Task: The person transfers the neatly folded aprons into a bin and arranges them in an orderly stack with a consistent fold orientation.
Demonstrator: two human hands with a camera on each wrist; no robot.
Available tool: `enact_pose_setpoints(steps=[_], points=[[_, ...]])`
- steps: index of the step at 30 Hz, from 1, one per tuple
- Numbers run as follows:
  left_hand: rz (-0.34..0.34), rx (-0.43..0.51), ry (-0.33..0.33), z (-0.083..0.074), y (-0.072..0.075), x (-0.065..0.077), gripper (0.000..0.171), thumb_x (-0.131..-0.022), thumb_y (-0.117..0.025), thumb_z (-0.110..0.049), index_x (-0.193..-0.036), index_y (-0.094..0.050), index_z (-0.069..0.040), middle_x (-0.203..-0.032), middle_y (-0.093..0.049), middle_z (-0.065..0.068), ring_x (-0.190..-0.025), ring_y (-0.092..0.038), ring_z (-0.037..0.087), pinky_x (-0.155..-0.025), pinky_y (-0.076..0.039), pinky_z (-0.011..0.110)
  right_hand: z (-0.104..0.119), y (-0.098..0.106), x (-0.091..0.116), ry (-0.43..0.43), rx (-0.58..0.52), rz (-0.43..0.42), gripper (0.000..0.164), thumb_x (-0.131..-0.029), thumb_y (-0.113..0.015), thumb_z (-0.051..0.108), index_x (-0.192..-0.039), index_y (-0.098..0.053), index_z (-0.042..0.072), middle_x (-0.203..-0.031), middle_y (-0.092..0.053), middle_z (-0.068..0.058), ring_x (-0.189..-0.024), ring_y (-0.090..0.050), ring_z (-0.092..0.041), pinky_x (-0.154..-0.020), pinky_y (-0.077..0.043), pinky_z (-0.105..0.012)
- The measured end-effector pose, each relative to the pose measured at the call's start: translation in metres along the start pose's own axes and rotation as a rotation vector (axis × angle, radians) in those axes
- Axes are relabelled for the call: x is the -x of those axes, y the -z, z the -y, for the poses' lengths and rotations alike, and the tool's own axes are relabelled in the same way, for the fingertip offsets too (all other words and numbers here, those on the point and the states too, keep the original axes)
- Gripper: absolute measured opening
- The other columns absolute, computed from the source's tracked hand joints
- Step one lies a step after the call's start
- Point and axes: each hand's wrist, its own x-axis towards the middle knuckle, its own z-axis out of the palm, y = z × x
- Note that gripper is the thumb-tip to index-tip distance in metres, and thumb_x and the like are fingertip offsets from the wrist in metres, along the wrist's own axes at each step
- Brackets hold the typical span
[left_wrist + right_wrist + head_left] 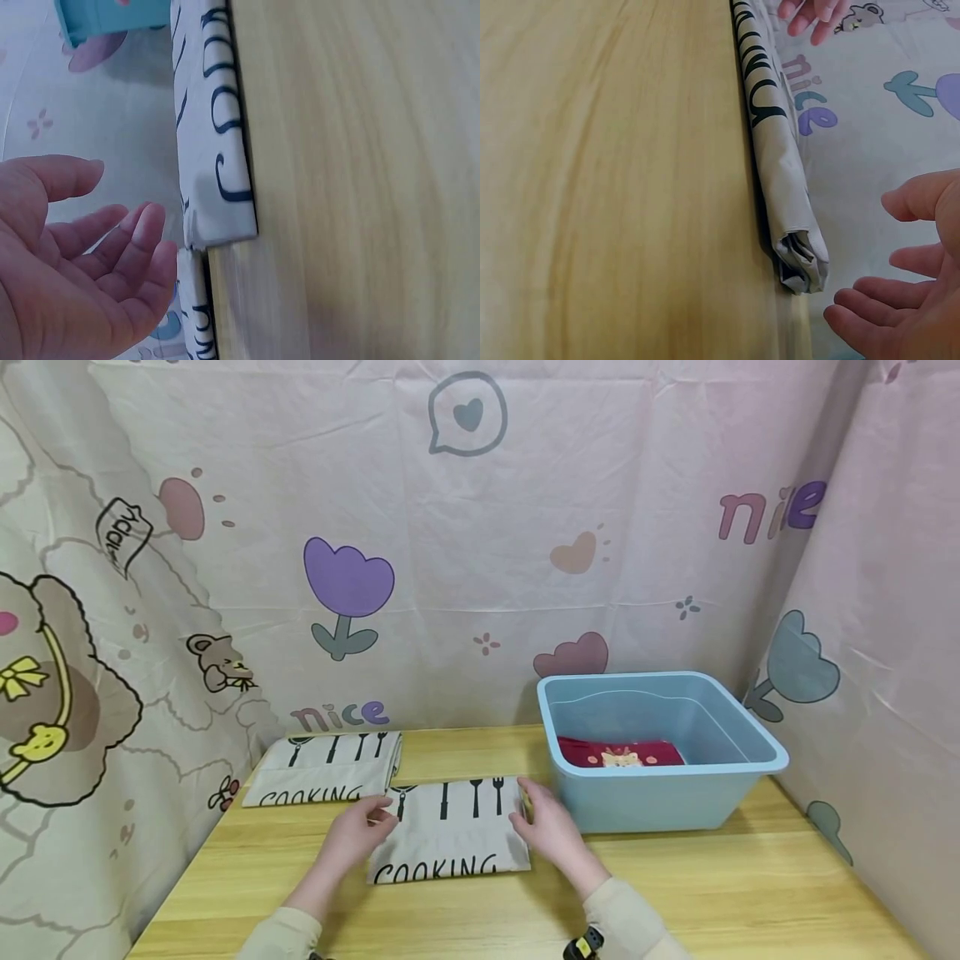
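A folded white cloth [450,835] printed with black utensils and the word COOKING lies flat on the table, in front of me. My left hand [360,828] is at its left side, fingers loosely bent; in the left wrist view the thumb and fingertips stand apart with nothing between them. At the cloth's right edge is my right hand [553,825], fingers spread and relaxed, also empty in the right wrist view. The layered end of the folded cloth [802,262] shows there. A second folded cloth [322,768] with the same print lies behind and to the left.
A light blue plastic tub [652,797] stands at the back right of the wooden table [720,885], close to my right hand. Inside it lies a dark red cloth [667,752] with an animal print. Patterned curtains [465,527] hang behind and on both sides.
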Motion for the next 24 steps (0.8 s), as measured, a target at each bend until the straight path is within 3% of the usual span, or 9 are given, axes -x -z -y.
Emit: enact_pose_setpoints(steps=[5, 10, 13, 18, 24], points=[[0.018, 0.072, 0.094, 0.007, 0.006, -0.007, 0.042, -0.092, -0.067, -0.012, -0.127, -0.058, 0.01, -0.1, -0.068, 0.013, -0.088, -0.065, 0.024, -0.07, -0.056, 0.033, -0.001, -0.002, -0.002, -0.06, -0.026, 0.018, 0.061, -0.088, -0.072, 0.013, -0.139, -0.047, -0.008, -0.133, -0.054, -0.03, -0.119, -0.054, -0.045, -0.099, -0.045, -0.055], [0.039, 0.181, 0.192, 0.013, 0.009, -0.012, 0.046, -0.095, -0.064, -0.014, -0.131, -0.053, 0.013, -0.106, -0.064, 0.021, -0.087, -0.063, 0.028, -0.071, -0.056, 0.038, -0.004, -0.005, -0.004, -0.111, -0.066, 0.041, 0.064, -0.088, -0.072, 0.015, -0.141, -0.044, -0.008, -0.134, -0.051, -0.032, -0.115, -0.056, -0.045, -0.098, -0.045, -0.056], [0.065, 0.257, 0.262, 0.016, 0.01, -0.016, 0.05, -0.097, -0.062, -0.017, -0.134, -0.047, 0.013, -0.116, -0.059, 0.029, -0.095, -0.062, 0.035, -0.075, -0.056, 0.043, -0.006, -0.007, -0.006, -0.135, -0.095, 0.043, 0.064, -0.088, -0.071, 0.014, -0.142, -0.043, -0.009, -0.134, -0.051, -0.033, -0.113, -0.058, -0.046, -0.097, -0.046, -0.056], [0.111, 0.286, 0.333, 0.02, 0.011, -0.023, 0.055, -0.098, -0.06, -0.022, -0.138, -0.042, 0.011, -0.134, -0.047, 0.035, -0.116, -0.054, 0.048, -0.085, -0.054, 0.05, -0.007, -0.009, -0.009, -0.194, -0.141, 0.058, 0.062, -0.09, -0.07, 0.015, -0.14, -0.043, -0.011, -0.131, -0.052, -0.035, -0.115, -0.055, -0.048, -0.099, -0.044, -0.056], [0.163, 0.409, 0.402, 0.019, 0.011, -0.028, 0.06, -0.1, -0.058, -0.022, -0.142, -0.033, 0.013, -0.138, -0.042, 0.038, -0.123, -0.048, 0.052, -0.087, -0.054, 0.052, -0.008, -0.01, -0.012, -0.238, -0.192, 0.073, 0.061, -0.09, -0.069, 0.014, -0.138, -0.043, -0.013, -0.121, -0.057, -0.033, -0.11, -0.058, -0.045, -0.095, -0.048, -0.054]])
